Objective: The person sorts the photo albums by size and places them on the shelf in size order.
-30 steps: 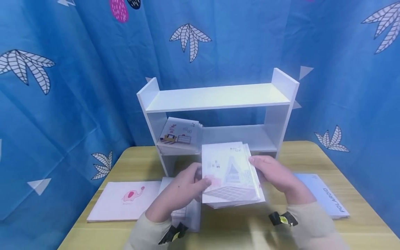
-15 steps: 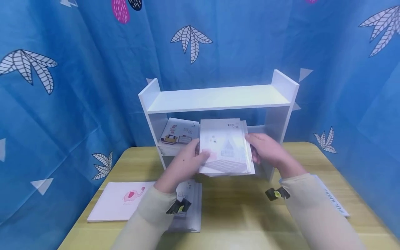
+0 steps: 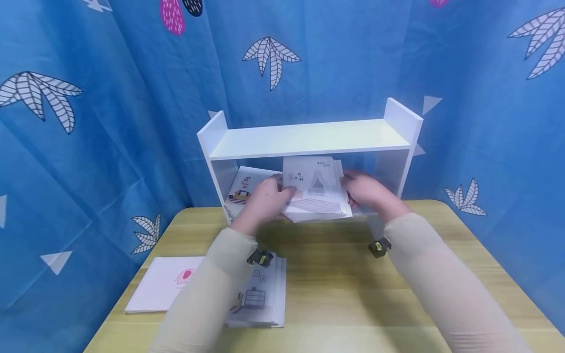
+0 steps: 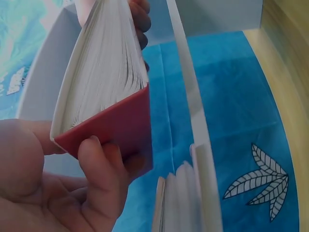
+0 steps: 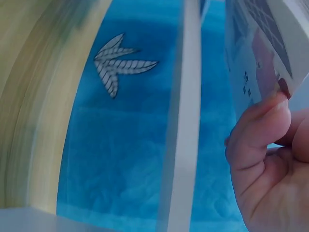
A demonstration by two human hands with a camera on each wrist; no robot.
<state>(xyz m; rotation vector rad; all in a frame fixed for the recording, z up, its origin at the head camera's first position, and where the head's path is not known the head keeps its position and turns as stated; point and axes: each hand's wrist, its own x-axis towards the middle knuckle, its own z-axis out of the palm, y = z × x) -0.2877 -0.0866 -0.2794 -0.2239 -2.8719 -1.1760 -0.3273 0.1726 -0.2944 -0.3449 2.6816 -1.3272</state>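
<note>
Both hands hold a pale stack of books [image 3: 315, 179] with a house-and-grid drawing on top, at the front of the white shelf's [image 3: 309, 139] lower level. My left hand [image 3: 267, 198] grips its left side, thumb on the cover. At the right edge, my right hand [image 3: 364, 189] grips the stack. From the left wrist view, page edges and a red cover [image 4: 113, 128] show, with left fingers against the red. The right wrist view shows the right fingers [image 5: 263, 130] curled at a corner. Left of the held stack, other books [image 3: 249, 182] lean inside the shelf, partly hidden by my left hand.
On the wooden table [image 3: 326, 294], a white book with a pink elephant [image 3: 165, 284] lies at left. Beside it is another stack of books [image 3: 258, 296], partly under the left sleeve. A blue patterned curtain [image 3: 344, 59] hangs behind the shelf.
Both hands have carried the stack of books forward and up from above the table to the shelf's lower level. The right sleeve now covers the blue POLAROID book.
</note>
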